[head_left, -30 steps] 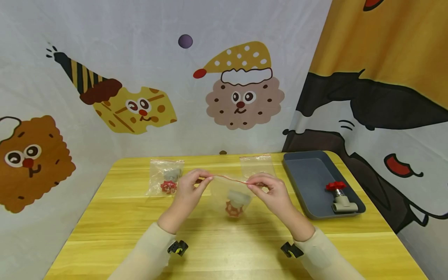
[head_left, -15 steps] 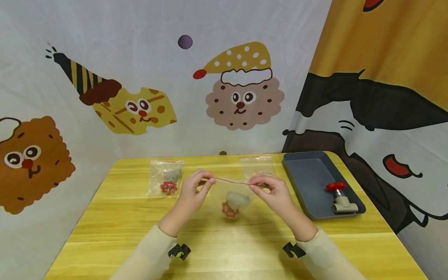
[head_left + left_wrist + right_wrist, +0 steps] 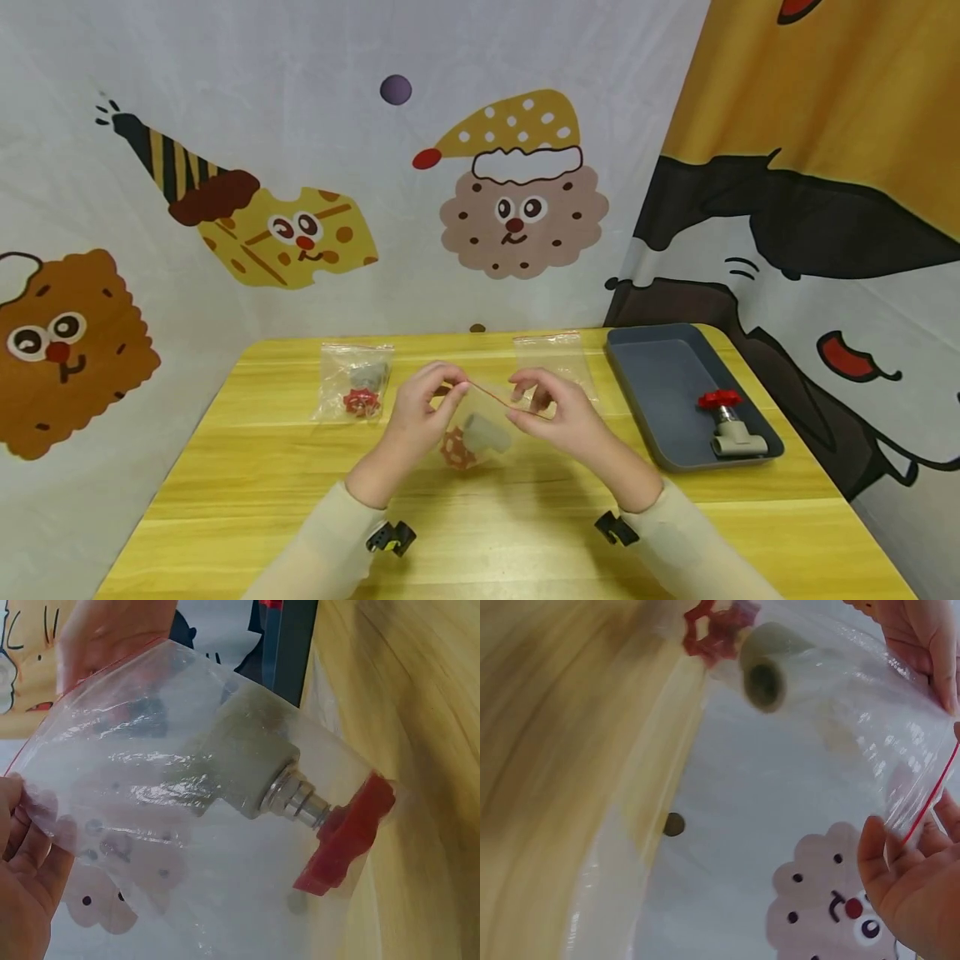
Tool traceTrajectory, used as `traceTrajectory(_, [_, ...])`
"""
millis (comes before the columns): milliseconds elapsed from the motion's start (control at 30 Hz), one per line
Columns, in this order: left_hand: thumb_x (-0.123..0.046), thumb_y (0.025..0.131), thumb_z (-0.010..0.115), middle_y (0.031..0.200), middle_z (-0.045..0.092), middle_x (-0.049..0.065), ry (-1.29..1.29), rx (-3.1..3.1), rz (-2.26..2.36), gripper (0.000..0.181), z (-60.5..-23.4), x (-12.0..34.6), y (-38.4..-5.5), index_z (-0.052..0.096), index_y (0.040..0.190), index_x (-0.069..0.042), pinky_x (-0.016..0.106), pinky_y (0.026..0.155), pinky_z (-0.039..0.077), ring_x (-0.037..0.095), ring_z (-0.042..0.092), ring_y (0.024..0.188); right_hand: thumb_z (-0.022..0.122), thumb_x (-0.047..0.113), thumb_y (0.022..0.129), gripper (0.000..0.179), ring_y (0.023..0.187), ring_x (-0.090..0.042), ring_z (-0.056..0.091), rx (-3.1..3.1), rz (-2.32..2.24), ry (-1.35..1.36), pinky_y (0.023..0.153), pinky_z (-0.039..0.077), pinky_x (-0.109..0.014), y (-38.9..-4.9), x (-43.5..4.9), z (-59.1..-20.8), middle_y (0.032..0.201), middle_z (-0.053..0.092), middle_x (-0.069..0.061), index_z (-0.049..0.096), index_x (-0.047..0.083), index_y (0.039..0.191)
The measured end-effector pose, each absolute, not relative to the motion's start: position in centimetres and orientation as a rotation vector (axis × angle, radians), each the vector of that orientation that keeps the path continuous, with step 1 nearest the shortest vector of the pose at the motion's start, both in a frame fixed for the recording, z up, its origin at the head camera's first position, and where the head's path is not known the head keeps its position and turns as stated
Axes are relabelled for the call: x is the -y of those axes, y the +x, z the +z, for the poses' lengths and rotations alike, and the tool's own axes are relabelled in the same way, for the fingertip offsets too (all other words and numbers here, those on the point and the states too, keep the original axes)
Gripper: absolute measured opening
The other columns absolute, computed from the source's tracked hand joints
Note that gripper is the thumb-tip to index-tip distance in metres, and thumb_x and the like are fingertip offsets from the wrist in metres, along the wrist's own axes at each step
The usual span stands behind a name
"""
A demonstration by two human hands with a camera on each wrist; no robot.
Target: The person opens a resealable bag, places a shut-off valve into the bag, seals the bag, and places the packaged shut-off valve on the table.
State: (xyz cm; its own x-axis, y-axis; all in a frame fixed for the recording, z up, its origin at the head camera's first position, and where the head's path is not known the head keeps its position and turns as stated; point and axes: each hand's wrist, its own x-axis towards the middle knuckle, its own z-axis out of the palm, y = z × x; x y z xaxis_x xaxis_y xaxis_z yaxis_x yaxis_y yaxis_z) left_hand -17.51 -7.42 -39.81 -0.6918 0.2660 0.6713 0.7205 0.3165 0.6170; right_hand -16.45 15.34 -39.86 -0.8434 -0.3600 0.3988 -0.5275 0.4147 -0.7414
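Note:
A clear zip-lock bag (image 3: 172, 787) with a red seal line hangs between my hands over the table. Inside lies a valve (image 3: 247, 757) with a pale grey-green tee body, a metal stem and a red handwheel (image 3: 349, 836). My left hand (image 3: 415, 410) pinches the seal edge at one corner. Toward the other end of that edge, my right hand (image 3: 567, 418) has the plastic between its thumb and fingers, the index finger lifted away from the thumb. In the right wrist view, the red seal line (image 3: 932, 796) runs between both hands.
Another bagged red-wheel valve (image 3: 362, 402) lies at the back left of the wooden table (image 3: 495, 533). A flat clear bag (image 3: 555, 354) lies behind my right hand. A grey tray (image 3: 648, 392) at the right holds an unbagged valve (image 3: 731, 429).
My right hand has moved slightly left and lower, its index finger lifting from the thumb. The seal line now slants, and the bag with its valve has swung left.

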Motion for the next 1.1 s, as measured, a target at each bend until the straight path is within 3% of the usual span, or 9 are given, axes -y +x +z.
traceTrajectory(200, [-0.003,0.087,0.065,0.088,0.066,0.003,-0.929,2.122,-1.289,0.007,-39.8,7.2,-17.5,0.065,0.093,-0.006,0.023,0.07,0.056,0.015,0.063,0.081,0.077,0.026,0.08,0.035,0.083,-0.01,0.058,2.486,1.215,0.853,0.074,0.051,-0.028,-16.6,-14.0,-38.7,0.098,0.065,0.003,0.064,0.018,0.111])
traceTrajectory(533, [-0.005,0.087,0.066,0.089,0.067,0.003,-0.908,2.153,-1.302,0.006,-39.7,7.0,-17.5,0.066,0.093,-0.006,0.026,0.069,0.057,0.014,0.064,0.081,0.071,0.016,0.085,0.004,0.076,-0.013,0.058,2.406,1.182,0.913,0.066,0.051,-0.025,-17.1,-12.5,-37.6,0.087,0.066,0.008,0.07,0.015,0.089])
traceTrajectory(700, [-0.007,0.088,0.066,0.089,0.067,0.003,-0.898,2.175,-1.302,0.006,-39.5,7.0,-17.4,0.067,0.093,-0.007,0.024,0.067,0.056,0.014,0.064,0.082,0.072,0.014,0.084,0.003,0.073,-0.012,0.057,2.384,1.191,0.905,0.063,0.052,-0.028,-17.1,-12.2,-37.5,0.086,0.067,0.006,0.071,0.014,0.087])
traceTrajectory(933, [-0.007,0.087,0.066,0.088,0.067,0.002,-0.905,2.166,-1.285,0.006,-39.5,7.0,-17.5,0.067,0.093,-0.008,0.021,0.065,0.054,0.013,0.063,0.081,0.07,0.016,0.085,0.004,0.073,-0.006,0.055,2.36,1.183,0.878,0.063,0.049,-0.022,-17.2,-11.8,-37.5,0.084,0.067,0.007,0.071,0.013,0.084])
traceTrajectory(1100, [-0.009,0.088,0.066,0.088,0.067,0.002,-0.907,2.17,-1.288,0.005,-39.5,7.0,-17.4,0.067,0.093,-0.008,0.021,0.066,0.054,0.012,0.063,0.081,0.069,0.017,0.086,0.005,0.072,-0.006,0.054,2.364,1.198,0.862,0.061,0.051,-0.029,-17.2,-11.7,-37.6,0.083,0.066,0.008,0.071,0.014,0.083])
